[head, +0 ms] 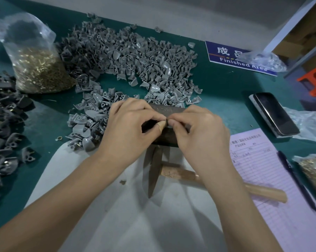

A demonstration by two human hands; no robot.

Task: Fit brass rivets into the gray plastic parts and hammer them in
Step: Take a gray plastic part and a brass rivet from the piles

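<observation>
My left hand (130, 128) and my right hand (199, 131) meet fingertip to fingertip over a dark metal block (164, 110). Both pinch a small piece between them; my fingers hide most of it, so I cannot tell whether it is a gray part, a rivet or both. My left thumb wears a tan bandage. A big heap of gray plastic parts (128, 59) covers the green mat behind the block. A clear bag of brass rivets (39, 70) stands at the left. A hammer with a wooden handle (262, 191) lies under my right forearm.
Darker gray parts (2, 124) are piled at the left edge. A phone (275, 113), a pink form (269, 179) with a pen (297, 180), and a second rivet bag (315, 171) lie to the right. A blue "Finished Area" sign (226, 57) sits behind.
</observation>
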